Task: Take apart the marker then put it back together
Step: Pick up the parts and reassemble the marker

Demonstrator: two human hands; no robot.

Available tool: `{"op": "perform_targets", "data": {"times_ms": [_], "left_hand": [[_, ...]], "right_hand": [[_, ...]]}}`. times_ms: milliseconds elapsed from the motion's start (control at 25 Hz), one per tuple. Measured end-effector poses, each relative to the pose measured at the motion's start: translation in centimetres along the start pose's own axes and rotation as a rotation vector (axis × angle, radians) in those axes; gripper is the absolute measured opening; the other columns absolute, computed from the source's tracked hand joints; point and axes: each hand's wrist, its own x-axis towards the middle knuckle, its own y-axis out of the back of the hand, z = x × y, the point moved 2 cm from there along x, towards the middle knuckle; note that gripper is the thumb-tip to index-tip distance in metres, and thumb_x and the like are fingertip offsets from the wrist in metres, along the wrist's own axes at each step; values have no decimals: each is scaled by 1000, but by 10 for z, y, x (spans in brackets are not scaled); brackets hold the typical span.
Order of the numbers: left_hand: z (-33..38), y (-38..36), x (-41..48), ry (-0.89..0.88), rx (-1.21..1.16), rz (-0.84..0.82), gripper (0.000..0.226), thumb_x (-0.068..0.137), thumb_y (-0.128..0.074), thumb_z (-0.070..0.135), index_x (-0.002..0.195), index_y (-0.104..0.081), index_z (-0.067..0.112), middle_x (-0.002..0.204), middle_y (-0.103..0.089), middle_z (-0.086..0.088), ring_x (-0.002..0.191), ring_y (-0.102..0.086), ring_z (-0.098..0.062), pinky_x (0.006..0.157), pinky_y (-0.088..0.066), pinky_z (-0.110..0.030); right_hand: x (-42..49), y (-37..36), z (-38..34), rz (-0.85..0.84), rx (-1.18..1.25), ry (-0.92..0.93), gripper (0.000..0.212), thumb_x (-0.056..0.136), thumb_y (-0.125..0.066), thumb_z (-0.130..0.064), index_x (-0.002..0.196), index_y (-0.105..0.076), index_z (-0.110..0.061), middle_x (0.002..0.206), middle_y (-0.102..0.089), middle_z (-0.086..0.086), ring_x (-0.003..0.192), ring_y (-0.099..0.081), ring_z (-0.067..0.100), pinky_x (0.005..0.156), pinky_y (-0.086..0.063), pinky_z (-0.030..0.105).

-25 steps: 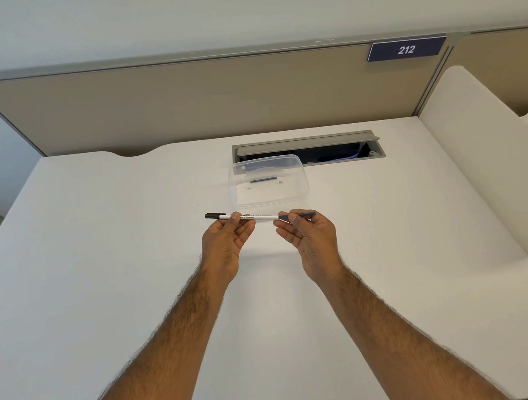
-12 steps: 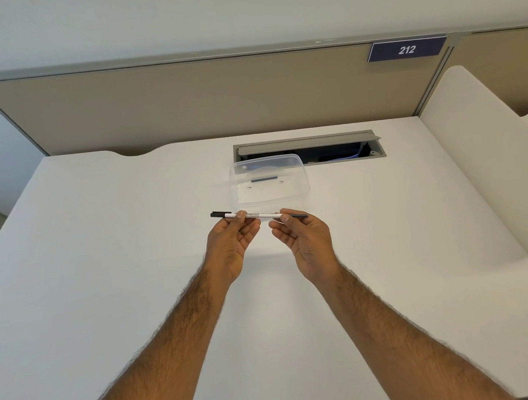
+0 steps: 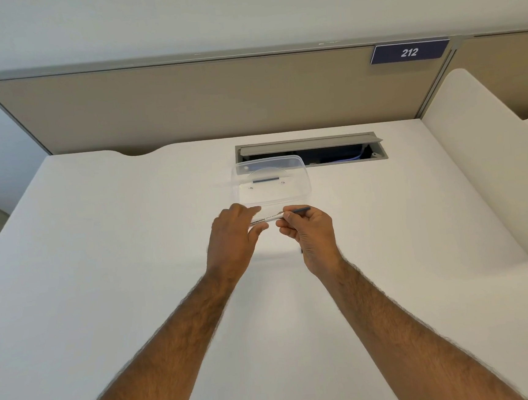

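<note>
A thin white marker [image 3: 269, 218] with a dark end pointing right is held level above the white desk, just in front of a clear plastic container [image 3: 270, 181]. My right hand [image 3: 310, 227] pinches its right part, with the dark end sticking out past my fingers. My left hand [image 3: 233, 231] has turned palm down and covers the marker's left end, which is hidden. A dark cap-like piece [image 3: 265, 179] lies inside the container.
An open grey cable hatch [image 3: 311, 151] is set in the desk [image 3: 100, 246] behind the container. A beige partition [image 3: 184, 101] with a sign reading 212 closes the back. A white divider panel [image 3: 489, 161] stands on the right.
My left hand has rolled over the marker's left end, hiding the dark tip that stuck out before. The marker's right end has tilted slightly upward. The right hand stays about in place.
</note>
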Motion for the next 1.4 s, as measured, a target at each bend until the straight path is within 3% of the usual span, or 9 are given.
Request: {"op": "perform_targets", "data": {"times_ms": [160,480,640,760,880,1000,1080,1240,1400], "left_hand": [[1,-9,6,-21,74,-159,25,102,-54,28,122,-69,24,102,-73,1,96,-57,-26,87,-41,-39],[3,-17,8,19,29,-201,16,100,-55,28,98,-68,21,88,-73,3,85,-59,-25,79,-40,-36],[-2,-19,6,110,-136,-239,13,97,-59,29,100,-70,23,91,-73,6,86,-63,-20,80,-51,-39],[-7,-20,3,177,-245,-266,11,96,-60,30,102,-69,27,95,-70,10,90,-63,-14,81,-54,-40],[-13,-21,0,202,-251,-277,10,96,-59,32,101,-68,31,96,-69,13,91,-63,-11,80,-55,-40],[-16,-24,-1,219,-255,-290,9,96,-60,33,100,-68,31,96,-69,13,91,-63,-10,80,-56,-41],[-16,-25,-1,227,-258,-300,8,95,-60,33,99,-68,32,95,-69,14,90,-63,-10,80,-56,-41],[-18,-25,0,227,-251,-306,9,95,-60,34,98,-67,32,95,-68,14,90,-64,-11,79,-56,-42],[-23,-23,2,234,-244,-302,9,96,-60,33,99,-68,32,95,-68,14,90,-63,-10,80,-56,-42]], "right_hand": [[0,-3,0,-26,-53,34,12,88,-70,-2,100,-72,1,88,-75,16,79,-73,24,75,-60,32],[3,-5,-4,-37,-89,60,15,87,-73,-4,100,-71,1,83,-76,11,75,-72,19,71,-58,29],[6,0,-7,-135,-1,-42,19,87,-75,-10,104,-72,-2,93,-76,13,80,-72,22,75,-60,32],[17,25,-5,-14,7,-141,14,88,-73,-12,101,-72,-6,93,-75,10,74,-71,20,67,-58,29],[27,56,9,187,-346,-186,3,85,-67,-3,86,-70,-4,85,-69,13,62,-65,20,58,-51,29],[34,63,24,180,-901,-158,17,80,-64,-8,65,-59,-13,78,-67,7,67,-63,25,60,-47,32],[35,55,30,137,-1181,-131,14,80,-66,-17,69,-59,-17,78,-67,1,73,-64,25,60,-46,29],[41,40,42,54,-1436,-105,13,83,-65,-23,86,-59,-12,94,-69,6,88,-66,29,65,-47,30],[43,37,50,97,-1510,-98,7,88,-55,-9,92,-59,-12,106,-68,10,96,-67,31,67,-44,29]]}}
